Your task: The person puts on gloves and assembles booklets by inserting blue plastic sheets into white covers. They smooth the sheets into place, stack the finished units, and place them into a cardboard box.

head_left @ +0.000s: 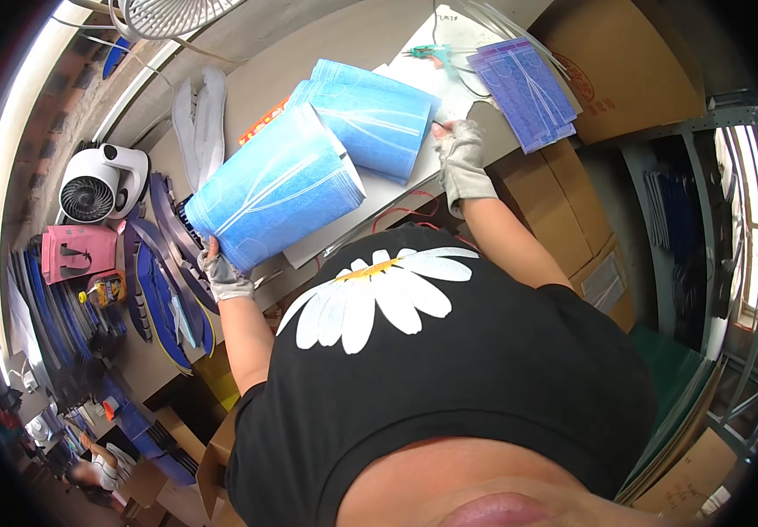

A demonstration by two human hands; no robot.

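Head view: left hand (225, 277), in a grey fingerless glove, has its grip clenched on the lower corner of a curled blue-and-white printed sheet (278, 189), held tilted above the bench (344, 44) w/ its far edge up. Right hand (462, 158), gloved too, rests on the edge of a second curved blue sheet (374, 114) lying on white paper on the bench; can't tell if that grip is closed. Beyond it: stack of flat purple printed sheets (524, 88), teal glue gun (427, 53). Brown cardboard boxes (563, 202) just right of the bench. Far left: white desk fan (97, 184), pink bag (76, 250).
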